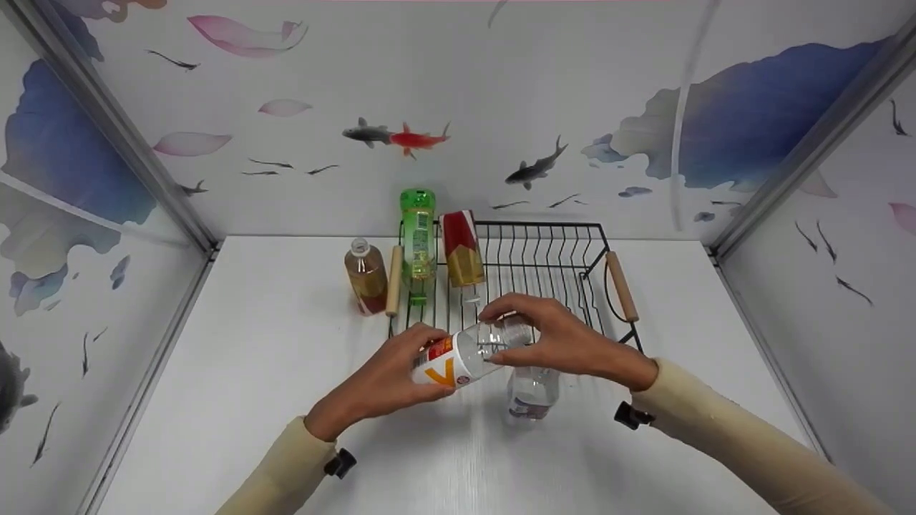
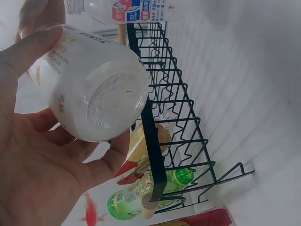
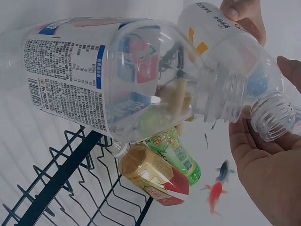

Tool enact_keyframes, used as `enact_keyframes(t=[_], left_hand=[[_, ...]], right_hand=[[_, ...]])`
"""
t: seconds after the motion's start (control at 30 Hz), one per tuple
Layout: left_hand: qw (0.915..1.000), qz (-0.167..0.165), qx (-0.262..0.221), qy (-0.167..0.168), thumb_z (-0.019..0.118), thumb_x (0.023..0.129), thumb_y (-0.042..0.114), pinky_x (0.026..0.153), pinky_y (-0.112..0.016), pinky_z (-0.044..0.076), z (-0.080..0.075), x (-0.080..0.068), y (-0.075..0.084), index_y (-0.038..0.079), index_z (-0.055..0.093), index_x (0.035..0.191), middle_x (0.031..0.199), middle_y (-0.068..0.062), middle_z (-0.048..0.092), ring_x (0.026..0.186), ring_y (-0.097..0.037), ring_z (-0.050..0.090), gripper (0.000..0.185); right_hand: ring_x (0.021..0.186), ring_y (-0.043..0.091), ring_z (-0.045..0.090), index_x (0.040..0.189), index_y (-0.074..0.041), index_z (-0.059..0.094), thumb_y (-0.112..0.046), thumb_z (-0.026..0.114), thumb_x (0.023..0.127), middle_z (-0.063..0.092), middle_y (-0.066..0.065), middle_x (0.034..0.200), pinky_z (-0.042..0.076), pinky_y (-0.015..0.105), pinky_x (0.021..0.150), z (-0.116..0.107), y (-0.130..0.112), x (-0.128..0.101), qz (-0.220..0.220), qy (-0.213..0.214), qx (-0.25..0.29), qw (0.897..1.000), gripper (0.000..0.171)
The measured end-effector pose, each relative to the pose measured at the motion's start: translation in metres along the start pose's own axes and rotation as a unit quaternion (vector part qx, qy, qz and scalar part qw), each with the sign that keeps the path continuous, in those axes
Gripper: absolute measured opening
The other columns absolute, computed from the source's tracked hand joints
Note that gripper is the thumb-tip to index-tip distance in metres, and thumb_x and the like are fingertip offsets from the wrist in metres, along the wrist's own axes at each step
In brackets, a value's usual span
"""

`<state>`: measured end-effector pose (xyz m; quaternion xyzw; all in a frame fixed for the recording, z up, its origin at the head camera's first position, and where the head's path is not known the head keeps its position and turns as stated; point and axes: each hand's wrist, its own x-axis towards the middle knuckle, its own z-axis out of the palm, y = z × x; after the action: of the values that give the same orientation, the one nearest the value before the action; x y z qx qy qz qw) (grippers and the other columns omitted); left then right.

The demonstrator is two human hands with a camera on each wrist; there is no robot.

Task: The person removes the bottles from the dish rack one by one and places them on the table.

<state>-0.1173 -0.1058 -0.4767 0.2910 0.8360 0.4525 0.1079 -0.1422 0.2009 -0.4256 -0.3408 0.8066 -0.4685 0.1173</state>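
Observation:
A clear plastic bottle (image 1: pixel 465 354) with a white label and an orange V mark lies tilted between both hands. My left hand (image 1: pixel 390 375) grips its labelled body, its base facing the left wrist view. Around the neck end curl the fingers of my right hand (image 1: pixel 562 340). The threaded mouth (image 3: pixel 273 117) of this bottle shows uncapped in the right wrist view. Just below the right hand, a second clear bottle (image 1: pixel 533 393), also uncapped, stands on the table with a blue, red and white label.
A black wire rack (image 1: pixel 601 229) with wooden handles stands behind the hands. In it, a green bottle (image 1: pixel 418 236) and a red-and-gold bottle (image 1: pixel 463 247) lean neck down. An uncapped bottle with a gold-and-red label (image 1: pixel 367 279) stands left of the rack. Printed walls enclose the white table (image 1: pixel 236 307).

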Motion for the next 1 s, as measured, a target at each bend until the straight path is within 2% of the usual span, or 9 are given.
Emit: enact_keyframes(t=[0.23, 0.33, 0.53, 0.8, 1.0], left_hand=[[0.9981, 0.000, -0.056, 0.025, 0.094, 0.090, 0.024, 0.105, -0.046, 0.058, 0.000, -0.007, -0.006, 0.014, 0.059, 0.146, 0.136, 0.001, 0.063, 0.121, -0.019, 0.061, 0.067], [0.9966, 0.000, -0.070, 0.045, 0.094, 0.090, 0.022, 0.108, -0.050, 0.057, -0.001, -0.011, -0.010, 0.015, 0.058, 0.147, 0.138, 0.001, 0.064, 0.124, -0.022, 0.061, 0.068], [0.9928, 0.005, -0.068, 0.098, 0.095, 0.089, 0.019, 0.109, -0.057, 0.056, -0.003, -0.026, -0.024, 0.015, 0.057, 0.150, 0.140, 0.001, 0.066, 0.127, -0.024, 0.063, 0.072], [0.9829, -0.028, -0.084, 0.162, 0.096, 0.088, 0.015, 0.114, -0.058, 0.054, -0.005, -0.043, -0.039, 0.014, 0.058, 0.150, 0.146, -0.002, 0.065, 0.135, -0.027, 0.062, 0.072], [0.9743, -0.031, -0.086, 0.206, 0.096, 0.087, 0.010, 0.116, -0.056, 0.053, -0.007, -0.052, -0.046, 0.011, 0.057, 0.152, 0.148, -0.001, 0.064, 0.137, -0.024, 0.061, 0.076]], right_hand=[[0.124, 0.024, 0.067, 0.144, -0.013, 0.068, -0.023, 0.092, 0.093, 0.069, 0.003, 0.142, 0.056, 0.045, 0.113, -0.003, -0.001, -0.001, 0.024, -0.006, 0.021, 0.999, 0.057], [0.129, 0.026, 0.068, 0.145, -0.011, 0.066, -0.021, 0.091, 0.094, 0.068, 0.004, 0.142, 0.054, 0.044, 0.116, -0.004, 0.004, 0.000, 0.020, -0.007, 0.038, 0.999, 0.058], [0.135, 0.030, 0.065, 0.148, -0.008, 0.064, -0.019, 0.087, 0.097, 0.067, 0.009, 0.145, 0.051, 0.046, 0.119, -0.008, 0.015, 0.001, 0.019, -0.003, 0.052, 0.998, 0.057], [0.138, 0.031, 0.064, 0.149, -0.008, 0.063, -0.024, 0.084, 0.099, 0.065, 0.016, 0.149, 0.052, 0.041, 0.118, -0.016, 0.025, 0.002, 0.052, 0.012, 0.063, 0.997, 0.057], [0.140, 0.034, 0.063, 0.150, -0.007, 0.062, -0.025, 0.083, 0.100, 0.065, 0.014, 0.150, 0.050, 0.052, 0.120, -0.018, 0.033, 0.000, 0.062, 0.020, 0.063, 0.996, 0.057]])
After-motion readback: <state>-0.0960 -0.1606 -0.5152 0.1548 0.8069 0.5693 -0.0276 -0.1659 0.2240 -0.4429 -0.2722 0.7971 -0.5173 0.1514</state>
